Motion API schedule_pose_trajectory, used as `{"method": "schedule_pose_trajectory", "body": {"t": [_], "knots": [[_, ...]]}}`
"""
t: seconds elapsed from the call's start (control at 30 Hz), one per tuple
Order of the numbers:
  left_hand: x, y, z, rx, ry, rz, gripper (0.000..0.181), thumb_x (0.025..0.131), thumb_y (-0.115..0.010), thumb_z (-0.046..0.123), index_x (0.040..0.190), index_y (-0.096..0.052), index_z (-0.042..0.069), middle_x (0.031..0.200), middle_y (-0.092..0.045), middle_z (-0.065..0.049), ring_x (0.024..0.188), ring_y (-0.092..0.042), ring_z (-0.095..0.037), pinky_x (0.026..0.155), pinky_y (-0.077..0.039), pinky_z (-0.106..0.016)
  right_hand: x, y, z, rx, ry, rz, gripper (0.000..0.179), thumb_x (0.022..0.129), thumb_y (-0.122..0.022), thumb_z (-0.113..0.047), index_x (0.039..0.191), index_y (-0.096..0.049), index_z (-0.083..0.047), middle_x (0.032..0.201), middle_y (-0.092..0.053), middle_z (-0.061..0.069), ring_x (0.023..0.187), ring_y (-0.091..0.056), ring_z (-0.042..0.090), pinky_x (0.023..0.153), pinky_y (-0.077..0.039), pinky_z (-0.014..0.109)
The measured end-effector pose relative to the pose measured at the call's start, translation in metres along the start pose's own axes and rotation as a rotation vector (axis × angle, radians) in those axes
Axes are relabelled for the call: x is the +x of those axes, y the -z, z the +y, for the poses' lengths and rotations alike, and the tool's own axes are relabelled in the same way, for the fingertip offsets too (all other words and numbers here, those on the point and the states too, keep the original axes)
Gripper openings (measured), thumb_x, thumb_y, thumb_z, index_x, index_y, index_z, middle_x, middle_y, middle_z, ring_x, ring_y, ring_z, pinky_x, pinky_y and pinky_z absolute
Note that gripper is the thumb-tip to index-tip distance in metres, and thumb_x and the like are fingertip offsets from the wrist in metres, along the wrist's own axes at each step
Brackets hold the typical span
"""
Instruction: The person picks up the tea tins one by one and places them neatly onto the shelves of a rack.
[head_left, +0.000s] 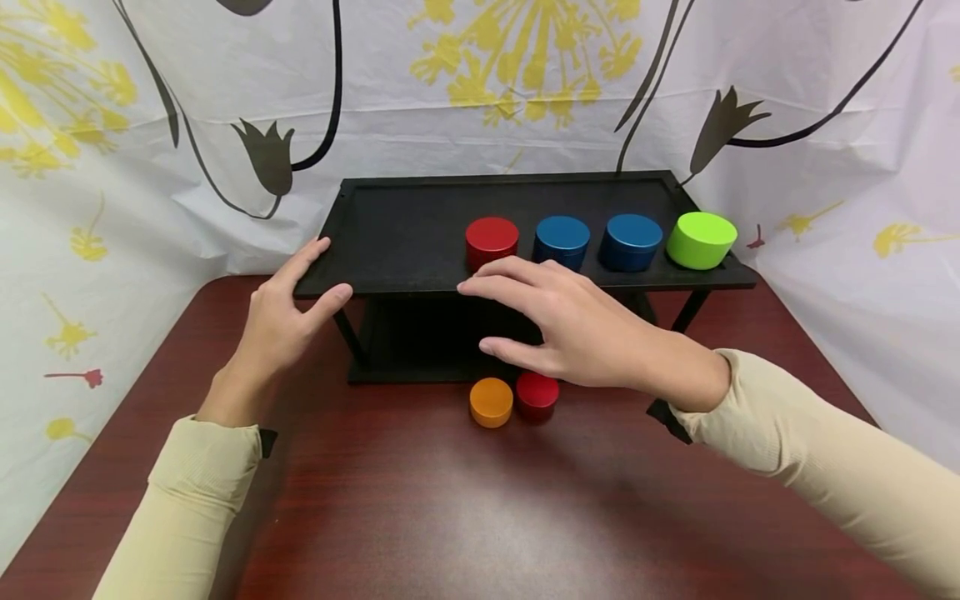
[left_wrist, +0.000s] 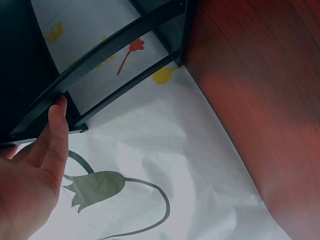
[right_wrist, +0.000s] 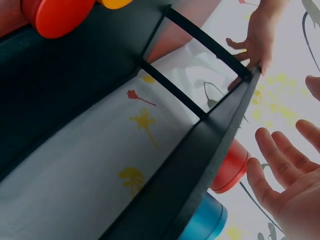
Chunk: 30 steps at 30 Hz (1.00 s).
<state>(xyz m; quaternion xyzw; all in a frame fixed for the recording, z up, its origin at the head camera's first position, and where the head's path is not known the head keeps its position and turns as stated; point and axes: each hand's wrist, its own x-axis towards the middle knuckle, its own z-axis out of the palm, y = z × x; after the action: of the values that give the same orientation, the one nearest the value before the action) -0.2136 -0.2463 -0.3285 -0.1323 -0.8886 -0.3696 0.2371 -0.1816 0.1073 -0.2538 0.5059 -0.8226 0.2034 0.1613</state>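
Observation:
A black two-tier shelf [head_left: 412,233] stands on the table. At its left front corner rests my left hand [head_left: 273,321], fingers along the side edge and thumb by the front edge. My right hand [head_left: 558,317] hovers in front of the upper tier with fingers spread and nothing held. Just behind its fingertips sits a round red tin [head_left: 492,236], partly covered by the hand. To the right, in a row along the front, are two blue tins [head_left: 562,236] and a lime green tin [head_left: 702,240]. The right wrist view shows the right palm [right_wrist: 305,205] near the red tin [right_wrist: 231,167].
On the table before the shelf, an orange tin [head_left: 491,402] and a second red tin [head_left: 537,396] stand side by side, below the right hand. A white patterned sheet [head_left: 465,133] hangs behind and beside the reddish-brown table [head_left: 390,508].

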Motion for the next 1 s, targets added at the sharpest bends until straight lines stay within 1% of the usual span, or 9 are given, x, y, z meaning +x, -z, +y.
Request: {"method": "schedule_pose_trajectory", "body": {"t": [0.27, 0.57, 0.8, 1.0], "knots": [[0.0, 0.0, 0.0, 0.005, 0.004, -0.008, 0.062, 0.093, -0.068, 0.042, 0.15, -0.048, 0.027, 0.153, -0.044, 0.001, 0.14, -0.041, -0.024, 0.111, -0.032, -0.052, -0.01, -0.01, 0.003, 0.022, 0.002, -0.049, 0.05, 0.092, -0.071, -0.034, 0.137, -0.059, -0.016, 0.129, -0.059, 0.0, 0.111, -0.056, 0.014, 0.091, -0.047, 0.037], [-0.001, 0.001, 0.0, 0.001, 0.006, -0.009, 0.062, 0.093, -0.068, 0.041, 0.15, -0.047, 0.027, 0.153, -0.044, 0.001, 0.14, -0.041, -0.023, 0.112, -0.032, -0.051, -0.024, -0.024, 0.008, 0.039, 0.001, -0.084, 0.05, 0.093, -0.071, -0.033, 0.138, -0.058, -0.017, 0.129, -0.058, 0.0, 0.112, -0.056, 0.015, 0.093, -0.048, 0.039], [-0.002, 0.0, 0.001, 0.007, 0.015, -0.01, 0.062, 0.093, -0.068, 0.041, 0.15, -0.047, 0.028, 0.153, -0.044, 0.001, 0.14, -0.041, -0.024, 0.111, -0.032, -0.051, -0.037, -0.035, 0.016, 0.041, -0.039, -0.126, 0.052, 0.091, -0.073, -0.034, 0.138, -0.058, -0.015, 0.129, -0.059, 0.001, 0.112, -0.057, 0.015, 0.093, -0.048, 0.04], [-0.001, 0.0, 0.001, 0.001, 0.005, -0.002, 0.062, 0.093, -0.068, 0.041, 0.15, -0.048, 0.028, 0.153, -0.045, 0.002, 0.14, -0.042, -0.023, 0.112, -0.033, -0.05, -0.045, -0.04, 0.024, 0.047, -0.092, -0.153, 0.053, 0.091, -0.074, -0.035, 0.138, -0.058, -0.017, 0.129, -0.059, -0.001, 0.11, -0.056, 0.013, 0.092, -0.048, 0.039]]}}
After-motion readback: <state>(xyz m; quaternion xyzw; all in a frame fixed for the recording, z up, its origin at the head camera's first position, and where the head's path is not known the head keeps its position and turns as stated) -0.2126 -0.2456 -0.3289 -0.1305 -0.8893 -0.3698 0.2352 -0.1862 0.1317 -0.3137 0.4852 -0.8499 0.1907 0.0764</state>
